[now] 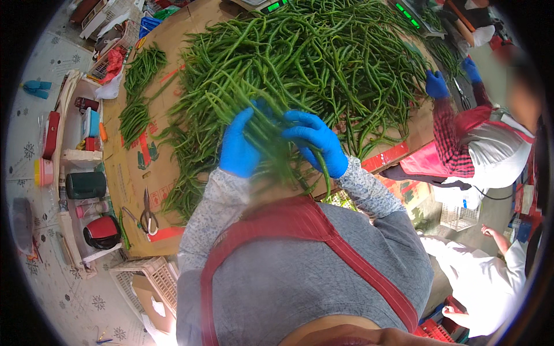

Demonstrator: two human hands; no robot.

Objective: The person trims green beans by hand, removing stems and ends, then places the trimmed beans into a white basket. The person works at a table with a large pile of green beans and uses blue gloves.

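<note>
Both my hands wear blue gloves and are raised over the near edge of a large heap of long green chili peppers (pixel 303 56). My left hand (pixel 240 145) is closed around a bunch of green peppers (pixel 270 134), blurred by motion. My right hand (pixel 318 140) has its fingers bent at the other side of the bunch, with one long pepper (pixel 323 171) hanging under its palm. Two neat bundles of peppers, one (pixel 145 69) farther off and one (pixel 134 116) nearer, lie on the cardboard to the left. The heap rests on the cardboard-covered table (pixel 125 186).
Scissors (pixel 148 216) lie on the cardboard at the near left. Digital scales (pixel 259 4) stand beyond the heap. A shelf (pixel 82 162) with a speaker and boxes lines the left side. A co-worker's gloved hand (pixel 437 84) is at the heap's right edge. A plastic crate (pixel 147 277) stands below left.
</note>
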